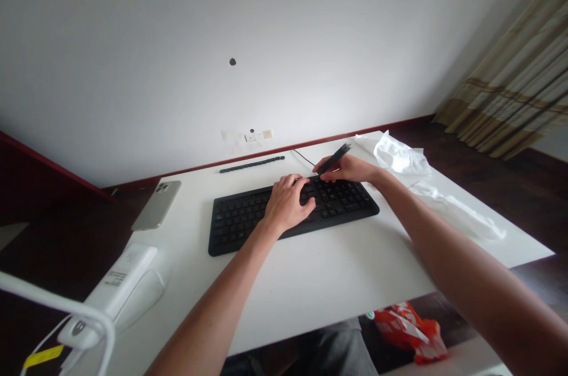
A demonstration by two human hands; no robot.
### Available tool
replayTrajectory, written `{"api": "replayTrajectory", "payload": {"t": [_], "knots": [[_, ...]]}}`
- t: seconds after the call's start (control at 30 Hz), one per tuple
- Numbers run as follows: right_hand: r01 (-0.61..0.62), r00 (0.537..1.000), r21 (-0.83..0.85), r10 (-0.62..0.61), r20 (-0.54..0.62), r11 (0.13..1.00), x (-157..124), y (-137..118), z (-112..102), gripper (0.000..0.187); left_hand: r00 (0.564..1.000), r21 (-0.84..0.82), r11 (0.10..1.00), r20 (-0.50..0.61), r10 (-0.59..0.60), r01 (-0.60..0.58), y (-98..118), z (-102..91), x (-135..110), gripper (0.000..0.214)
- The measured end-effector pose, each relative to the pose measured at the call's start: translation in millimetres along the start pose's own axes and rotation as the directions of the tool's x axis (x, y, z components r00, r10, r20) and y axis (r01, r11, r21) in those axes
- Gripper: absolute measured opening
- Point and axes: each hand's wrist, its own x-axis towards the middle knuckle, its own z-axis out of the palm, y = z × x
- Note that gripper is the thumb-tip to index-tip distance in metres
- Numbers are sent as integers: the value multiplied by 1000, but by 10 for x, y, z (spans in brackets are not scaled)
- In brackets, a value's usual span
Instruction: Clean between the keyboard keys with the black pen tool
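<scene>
A black keyboard (pixel 239 216) lies across the middle of the white table (pixel 337 269). My left hand (pixel 287 203) rests on its centre keys, fingers curled and pressing down on the keys. My right hand (pixel 350 168) hovers over the keyboard's upper right part and pinches a slim black stick-like tool (pixel 333 158), whose lower tip points down at the keys near the top row. A thin black cable (pixel 303 157) runs from the keyboard's back toward the wall.
A phone (pixel 157 204) lies face down at the table's left edge. A white device (pixel 110 290) with cable sits at the near left. A black strip (pixel 252 164) lies by the wall. Crumpled clear plastic (pixel 399 154) and a plastic sleeve (pixel 461 213) lie at right. An orange bag (pixel 406 329) lies on the floor.
</scene>
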Motion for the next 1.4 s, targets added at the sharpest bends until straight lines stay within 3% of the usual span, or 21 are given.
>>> {"api": "replayTrajectory", "payload": {"t": [0.17,0.4,0.73,0.93,1.17,1.4], "knots": [[96,994,-177,-103,-31,980,9,10,18,36,1000,11,1000,-25,10,-10,-12,27,4,41],[175,979,-205,-192,-66,963,50,24,110,38,999,12,1000,-36,18,-18,-13,28,1,40],[149,986,-242,-162,-34,959,0,-131,74,34,999,-8,1000,-45,5,-5,-22,26,-9,37],[118,991,-169,-128,-49,979,-18,-191,155,35,998,-3,1000,-54,15,-16,-18,33,-7,35],[88,963,-168,-127,-238,982,112,-145,363,39,998,8,1000,-57,19,-18,-13,31,-7,34],[-39,920,-38,21,-391,999,243,-75,469,41,998,-17,1000,-61,24,-25,-9,16,-2,34]]}}
